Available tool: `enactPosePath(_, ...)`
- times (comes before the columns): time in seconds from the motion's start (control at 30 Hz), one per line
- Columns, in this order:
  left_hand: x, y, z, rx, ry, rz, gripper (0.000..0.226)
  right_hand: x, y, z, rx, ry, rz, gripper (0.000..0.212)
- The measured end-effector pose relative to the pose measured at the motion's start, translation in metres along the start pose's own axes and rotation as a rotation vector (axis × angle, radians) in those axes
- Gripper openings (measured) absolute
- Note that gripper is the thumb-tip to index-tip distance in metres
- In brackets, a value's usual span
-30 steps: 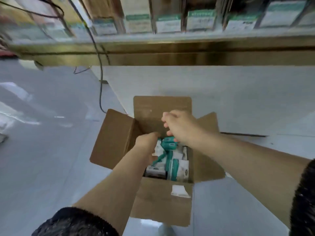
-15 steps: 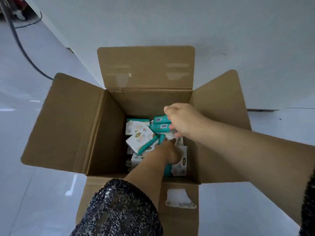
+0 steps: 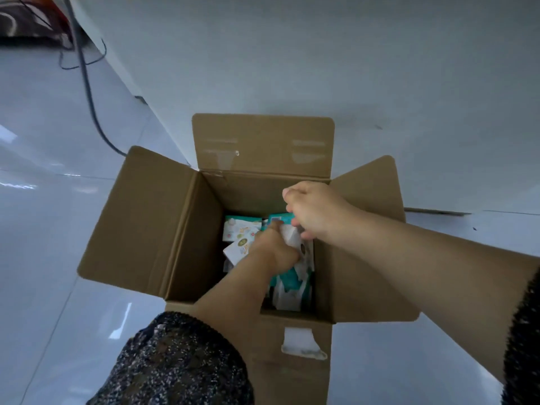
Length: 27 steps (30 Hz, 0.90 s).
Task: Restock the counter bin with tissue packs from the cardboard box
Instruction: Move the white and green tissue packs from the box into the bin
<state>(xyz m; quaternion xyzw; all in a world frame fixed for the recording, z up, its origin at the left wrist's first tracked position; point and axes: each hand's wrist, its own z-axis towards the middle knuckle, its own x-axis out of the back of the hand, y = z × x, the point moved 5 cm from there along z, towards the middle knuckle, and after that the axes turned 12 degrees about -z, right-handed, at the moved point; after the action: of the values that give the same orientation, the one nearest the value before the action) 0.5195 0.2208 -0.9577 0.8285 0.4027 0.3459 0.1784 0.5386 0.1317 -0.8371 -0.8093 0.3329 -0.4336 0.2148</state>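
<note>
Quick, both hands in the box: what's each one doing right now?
Left hand: low in the cardboard box, fingers hidden, cannot tell.
Right hand: closed, holding a white tissue pack.

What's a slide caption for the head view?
Right hand grips a tissue pack; left hand reaches among loose packs in the cardboard box.

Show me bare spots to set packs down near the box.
Bare floor left of the cardboard box, this side of the cable; more right of its near flap. Crowded inside: left hand and right hand among tissue packs.
</note>
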Motion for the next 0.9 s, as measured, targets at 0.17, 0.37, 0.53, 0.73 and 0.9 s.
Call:
enactPosePath(0.17, 0.082, 0.037, -0.054, -0.056, 0.161, -0.495, 0.070, 0.032, -0.068, -0.040, 0.162, 0.015, -0.144, 0.032)
enactPosePath(0.37, 0.150, 0.094, -0.169, -0.186, 0.262, -0.843, 0.040, 0.088, -0.154, -0.114, 0.369, 0.074, -0.314, 0.035)
enactPosePath(0.53, 0.204, 0.145, -0.282, -0.283, 0.404, -0.877, 0.021, 0.153, -0.225, -0.201, 0.482, 0.063, -0.452, 0.055)
enactPosePath(0.73, 0.284, 0.259, -0.436, -0.512, 0.443, -0.906, 0.015, 0.254, -0.328, -0.338, 0.733, 0.229, -0.683, 0.073)
enactPosePath(0.9, 0.329, 0.358, -0.540, -0.742, 0.412, -0.849, 0.030, 0.338, -0.404, -0.433, 0.837, 0.406, -0.721, 0.062)
